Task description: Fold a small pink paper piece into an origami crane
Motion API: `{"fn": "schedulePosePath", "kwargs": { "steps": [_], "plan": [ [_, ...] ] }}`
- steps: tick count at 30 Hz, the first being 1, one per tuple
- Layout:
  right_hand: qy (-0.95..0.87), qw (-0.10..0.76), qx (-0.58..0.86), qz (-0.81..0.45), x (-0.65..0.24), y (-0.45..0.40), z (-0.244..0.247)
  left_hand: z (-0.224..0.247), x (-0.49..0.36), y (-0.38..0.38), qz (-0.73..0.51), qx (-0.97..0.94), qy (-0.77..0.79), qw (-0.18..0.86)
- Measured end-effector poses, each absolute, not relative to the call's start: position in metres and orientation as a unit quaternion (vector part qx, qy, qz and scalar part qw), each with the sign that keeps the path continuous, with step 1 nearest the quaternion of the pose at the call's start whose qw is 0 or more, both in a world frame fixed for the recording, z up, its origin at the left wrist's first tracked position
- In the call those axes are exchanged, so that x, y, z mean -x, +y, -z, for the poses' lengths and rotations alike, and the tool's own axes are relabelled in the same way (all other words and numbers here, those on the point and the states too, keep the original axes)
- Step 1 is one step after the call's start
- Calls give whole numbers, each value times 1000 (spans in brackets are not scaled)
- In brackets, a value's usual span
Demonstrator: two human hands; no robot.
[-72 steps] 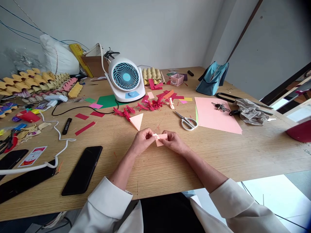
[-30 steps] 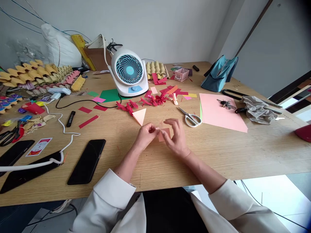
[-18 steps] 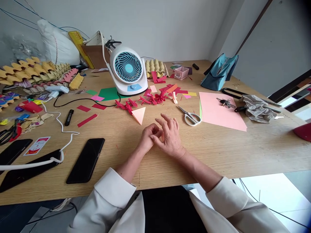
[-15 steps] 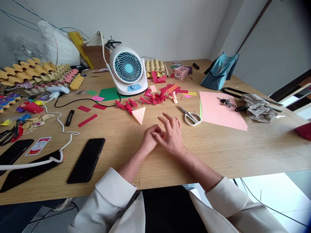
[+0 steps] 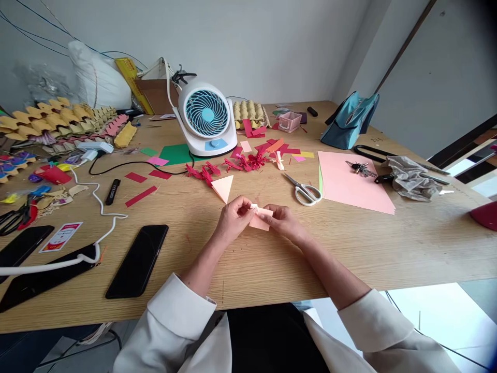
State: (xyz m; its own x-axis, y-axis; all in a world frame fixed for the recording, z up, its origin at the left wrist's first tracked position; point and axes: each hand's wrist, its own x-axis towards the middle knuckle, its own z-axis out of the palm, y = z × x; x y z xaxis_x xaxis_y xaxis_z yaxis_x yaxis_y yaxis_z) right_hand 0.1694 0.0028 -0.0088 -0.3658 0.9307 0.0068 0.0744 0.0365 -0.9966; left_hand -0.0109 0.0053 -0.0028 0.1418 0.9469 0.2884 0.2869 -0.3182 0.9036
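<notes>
A small piece of pink paper (image 5: 259, 221) is held between both hands above the table's near middle. My left hand (image 5: 234, 218) pinches its upper left corner, where the paper looks curled or folded. From the other side, my right hand (image 5: 285, 221) grips the right edge with thumb and fingers. Just beyond the left hand lies a pale pink paper triangle (image 5: 222, 187). White-handled scissors (image 5: 306, 192) rest beyond the right hand, blades pointing away to the left. Behind the triangle runs a row of red twisted paper pieces (image 5: 244, 163), with one pale pink piece (image 5: 279, 160) at its right end.
A white fan (image 5: 207, 119) stands at the back. Pink paper sheets (image 5: 353, 181) with keys (image 5: 361, 168) on them lie to the right, a blue bag (image 5: 349, 122) behind. A black phone (image 5: 137, 261), a marker (image 5: 112, 191) and a white cable (image 5: 101, 199) are on the left.
My hands were close together, the right one with fingers spread. Now both pinch the small pink paper, which has come into view between them. The camera view has shifted slightly.
</notes>
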Motion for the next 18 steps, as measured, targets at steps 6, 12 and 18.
{"fn": "schedulePosePath", "kwargs": {
  "steps": [6,12,18],
  "plan": [
    [-589,386,415,-576,-162,-1,7,1,12,5,-453,-671,446,382],
    [-598,386,428,-557,-164,0,11,1,19,8,-420,-711,457,332],
    [-620,382,413,-546,-165,1,10,-5,17,6,-389,-724,469,321]
  ]
}}
